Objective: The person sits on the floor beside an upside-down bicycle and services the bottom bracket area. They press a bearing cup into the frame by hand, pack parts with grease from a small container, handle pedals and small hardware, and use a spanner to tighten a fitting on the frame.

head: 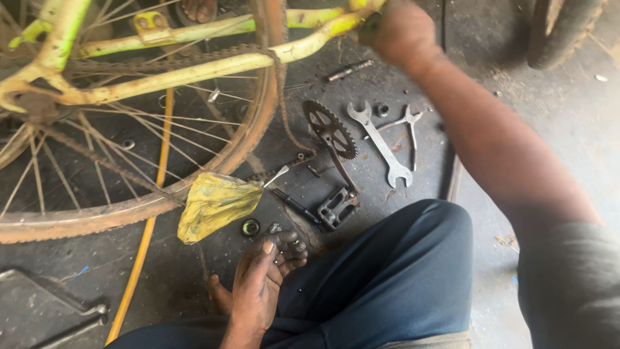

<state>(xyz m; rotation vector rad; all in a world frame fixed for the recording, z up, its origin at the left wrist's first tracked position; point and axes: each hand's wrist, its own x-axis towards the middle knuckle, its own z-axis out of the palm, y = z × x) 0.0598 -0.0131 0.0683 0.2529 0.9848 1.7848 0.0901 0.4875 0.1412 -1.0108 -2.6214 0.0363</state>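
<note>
My right hand (pixel 399 31) grips the yellow-green bicycle frame (pixel 194 70) at the top of the view, arm stretched forward. My left hand (pixel 265 274) rests low near my knee, fingers curled around several small dark bits that look like bearing balls. The rusty rear wheel (pixel 252 123) and its loose chain (pixel 281 97) lie to the left. A chainring with crank arm (pixel 330 132) and a black pedal (pixel 337 207) lie on the floor just beyond my left hand. A small round bearing cup (pixel 250 227) sits beside a crumpled yellow plastic bag (pixel 216 203).
A double-ended spanner (pixel 381 145), pliers (pixel 407 123), a nut (pixel 382 110) and a bolt (pixel 349 70) lie on the dirty concrete floor. A yellow hose (pixel 152 226) runs down the left. A tyre (pixel 562 29) stands at the top right. My blue-trousered leg (pixel 387 271) fills the foreground.
</note>
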